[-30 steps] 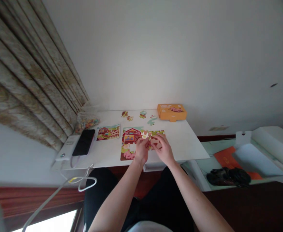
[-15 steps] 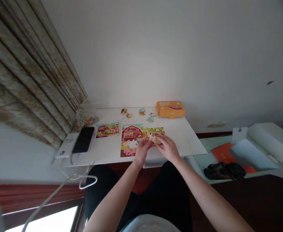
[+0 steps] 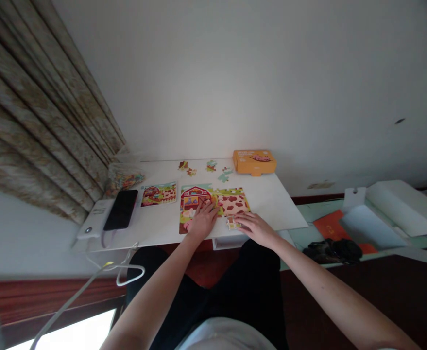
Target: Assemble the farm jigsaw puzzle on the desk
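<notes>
A partly joined jigsaw puzzle (image 3: 231,201) with a red barn and a spotted cow lies on the white table. My left hand (image 3: 203,219) rests on the barn part, fingers stretched out flat over the pieces. My right hand (image 3: 255,226) is at the lower right of the puzzle, its fingertips on a small section of joined fence pieces (image 3: 231,223). That section sits just below the cow, near the table's front edge. Part of the puzzle is hidden under my left hand.
Loose puzzle pieces (image 3: 225,175) lie along the back beside an orange box (image 3: 255,163). To the left are a picture card (image 3: 158,194), a black phone (image 3: 121,210) and a plastic bag of pieces (image 3: 126,180). A white cable (image 3: 131,277) hangs at the front left.
My hands have moved apart. The left has gone left onto the barn part; the fence pieces, held up between both hands before, are now down at the table under my right fingers.
</notes>
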The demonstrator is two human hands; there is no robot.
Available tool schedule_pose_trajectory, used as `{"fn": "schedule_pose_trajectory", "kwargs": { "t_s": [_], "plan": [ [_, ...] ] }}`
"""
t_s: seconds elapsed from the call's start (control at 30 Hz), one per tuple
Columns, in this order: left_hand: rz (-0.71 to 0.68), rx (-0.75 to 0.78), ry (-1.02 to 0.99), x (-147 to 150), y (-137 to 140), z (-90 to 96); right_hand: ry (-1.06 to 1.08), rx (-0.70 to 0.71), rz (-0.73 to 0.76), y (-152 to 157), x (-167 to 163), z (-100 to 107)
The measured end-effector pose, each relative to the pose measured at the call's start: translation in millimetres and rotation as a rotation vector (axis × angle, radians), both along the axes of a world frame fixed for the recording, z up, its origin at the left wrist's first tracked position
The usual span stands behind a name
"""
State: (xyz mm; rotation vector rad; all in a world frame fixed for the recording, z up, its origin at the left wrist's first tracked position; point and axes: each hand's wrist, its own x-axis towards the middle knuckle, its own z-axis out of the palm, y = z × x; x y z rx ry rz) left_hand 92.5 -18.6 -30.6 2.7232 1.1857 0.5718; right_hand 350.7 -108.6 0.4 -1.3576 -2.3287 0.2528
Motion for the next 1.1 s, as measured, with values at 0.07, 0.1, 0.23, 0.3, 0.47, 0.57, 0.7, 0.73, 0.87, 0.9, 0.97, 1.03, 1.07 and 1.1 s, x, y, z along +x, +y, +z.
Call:
{"fn": "schedule_pose_trajectory", "kwargs": {
  "t_s": [0.07, 0.1, 0.23, 0.3, 0.47, 0.57, 0.7, 0.73, 0.87, 0.9, 0.97, 1.03, 1.07, 1.1],
  "plan": [
    [0.006, 0.005, 0.0, 0.5, 1.6, -0.7, -0.008, -0.011, -0.016, 2.2, -0.3, -6.1],
    [0.009, 0.006, -0.001, 0.5, 2.1, -0.6, -0.009, -0.015, -0.028, 3.3, 1.3, -8.2],
    [0.02, 0.017, -0.008, 0.3, 1.0, 0.6, 0.013, -0.027, -0.056, 6.0, 10.4, -12.6],
    [0.021, 0.027, -0.015, 0.1, -0.3, 1.1, 0.03, -0.033, -0.065, 6.1, 13.1, -13.8],
    [0.017, 0.053, -0.048, -1.0, -3.5, 4.8, 0.038, -0.054, -0.084, 6.7, 14.5, -17.8],
    [-0.017, 0.073, -0.056, 0.6, -8.5, 10.7, 0.027, -0.048, -0.105, 6.7, 14.1, -21.5],
    [-0.171, 0.058, -0.039, 8.7, -20.6, 18.2, -0.008, -0.017, -0.155, 2.7, 11.7, -26.6],
    [-0.209, 0.044, -0.034, 11.5, -23.4, 19.3, -0.016, -0.008, -0.171, 1.2, 10.7, -27.5],
    [-0.302, -0.022, -0.02, 23.0, -28.9, 19.8, -0.016, 0.017, -0.206, -4.4, 5.9, -28.7],
    [-0.31, -0.034, -0.013, 25.2, -29.0, 19.4, -0.013, 0.021, -0.206, -5.4, 4.8, -28.5],
    [-0.312, -0.056, -0.003, 28.3, -28.3, 18.3, -0.006, 0.028, -0.203, -6.6, 2.9, -27.7],
    [-0.305, -0.07, -0.009, 29.6, -27.6, 17.0, 0.0, 0.035, -0.201, -7.2, 1.7, -26.8],
    [-0.302, -0.072, -0.015, 29.6, -27.4, 16.4, 0.002, 0.037, -0.2, -7.4, 1.4, -26.4],
    [-0.299, -0.07, -0.022, 29.4, -27.5, 15.9, 0.003, 0.038, -0.199, -7.5, 1.2, -26.1]
  ]
}}
